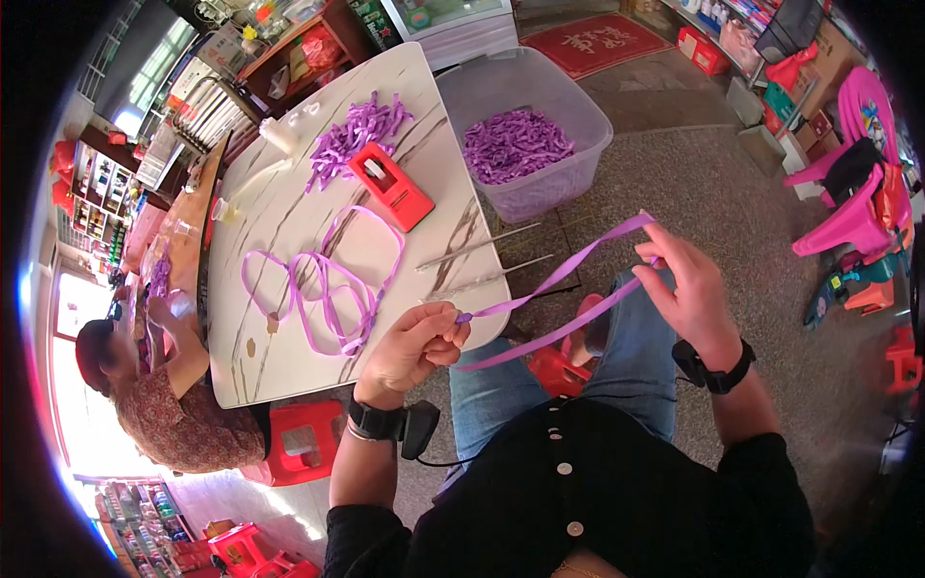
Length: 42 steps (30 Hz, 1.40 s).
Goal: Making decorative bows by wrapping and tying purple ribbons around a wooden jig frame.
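Observation:
A purple ribbon (585, 255) is stretched in a long loop between my two hands, over my lap beside the table edge. My left hand (416, 347) is closed, pinching the gathered end of the ribbon between thumb and fingers. At the loop's other end, my right hand (686, 289) has the ribbon round its index fingertip and between thumb and fingers. More purple ribbon loops (328, 289) lie loose on the table left of my left hand. Behind them are a red tape dispenser (393, 188) and a pile of folded purple ribbon pieces (356, 140).
Two thin rods (477, 246) jut over the edge of the marbled white table (241, 356). Beyond it stands a clear plastic tub (578, 164) filled with purple pieces. Another person (178, 405) sits at the left near a red stool (299, 443). Pink chairs (853, 193) stand far right.

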### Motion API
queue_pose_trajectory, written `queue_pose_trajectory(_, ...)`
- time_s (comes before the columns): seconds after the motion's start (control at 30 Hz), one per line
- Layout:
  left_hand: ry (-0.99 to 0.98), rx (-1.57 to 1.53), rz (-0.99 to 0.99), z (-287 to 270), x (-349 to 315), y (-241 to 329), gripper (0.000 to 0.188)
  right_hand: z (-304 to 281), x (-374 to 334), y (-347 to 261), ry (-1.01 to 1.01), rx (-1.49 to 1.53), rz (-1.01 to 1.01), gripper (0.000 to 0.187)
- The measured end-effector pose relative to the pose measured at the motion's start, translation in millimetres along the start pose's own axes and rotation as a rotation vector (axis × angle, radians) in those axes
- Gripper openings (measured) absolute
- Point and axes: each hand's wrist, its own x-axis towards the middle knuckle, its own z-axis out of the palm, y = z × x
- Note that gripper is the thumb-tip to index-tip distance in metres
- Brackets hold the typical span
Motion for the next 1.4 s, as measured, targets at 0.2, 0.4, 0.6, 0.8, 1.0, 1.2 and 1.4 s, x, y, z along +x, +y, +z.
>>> queue_pose_trajectory(0.2, 0.061, -0.051, 0.052, 1.9, -6.4, 4.7, 0.022, 9.3, -0.6, 3.3, -0.003, -0.002, 0.039, 0.046)
queue_pose_trajectory(0.4, 0.023, -0.036, 0.055, 2.1, -4.8, -1.9, 0.023, 21.9, 1.9, -7.0, -0.062, 0.059, 0.099, 0.057)
queue_pose_trajectory(0.6, 0.019, -0.087, 0.043, 0.3, -3.2, -6.3, 0.025, 30.1, 7.1, -22.0, -0.167, 0.265, 0.200, 0.063)
queue_pose_trajectory(0.8, 0.076, -0.096, 0.043, 8.8, -4.3, -5.7, 0.022, 45.4, 5.7, -19.0, -0.241, 0.386, 0.156, 0.071)
queue_pose_trajectory(1.0, 0.006, -0.086, 0.054, 22.3, 1.3, -2.5, 0.022, 59.3, 4.7, -22.4, -0.420, 0.583, 0.120, 0.100)
queue_pose_trajectory(1.2, -0.056, -0.082, 0.021, 28.9, 10.1, -0.5, 0.021, 64.3, 11.4, -31.2, -0.392, 0.708, 0.012, 0.106)
queue_pose_trajectory(1.4, -0.078, -0.072, -0.016, 30.0, 15.8, -3.6, 0.021, 56.4, 23.2, -34.8, -0.355, 0.620, -0.139, 0.070)
